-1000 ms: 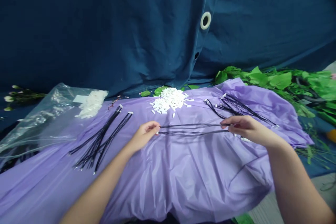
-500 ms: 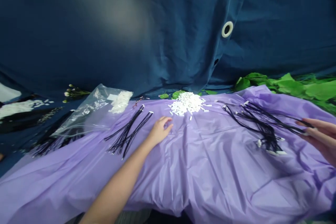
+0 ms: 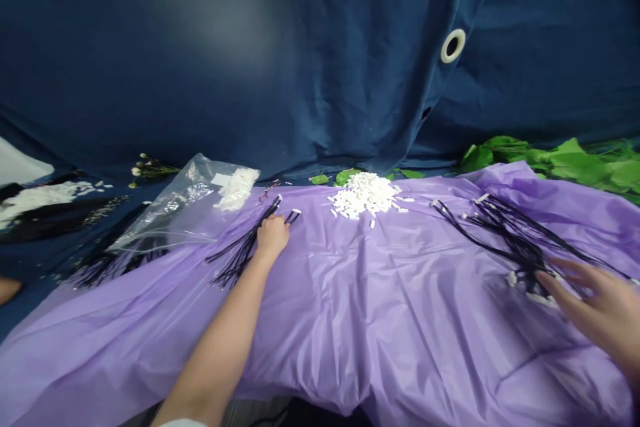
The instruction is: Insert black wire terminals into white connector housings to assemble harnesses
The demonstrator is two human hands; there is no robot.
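Observation:
My left hand [image 3: 273, 236] is on the left bundle of thin black cables [image 3: 239, 255], its fingers curled down around some of them below their white connector ends. The fingertips are partly hidden. My right hand [image 3: 597, 297] is at the lower end of the right group of black cables [image 3: 515, 233], fingers apart and slightly blurred, with no cable visibly gripped. White connectors [image 3: 512, 278] lie by its thumb. Between my hands, farther back, is a heap of small white connector housings [image 3: 367, 193].
A purple sheet [image 3: 345, 320] with wrinkles covers the work surface. At the left lie a clear zip bag [image 3: 170, 203] with white pieces, more cables and white flowers [image 3: 145, 168]. Green leaves [image 3: 570, 160] line the back right, before a blue curtain [image 3: 350, 60]. Part of another person's arm [image 3: 9, 289] shows at far left.
My left hand has moved left from the open sheet onto the left cables. My right hand has let go of the cable it held and shifted left and down over the right group.

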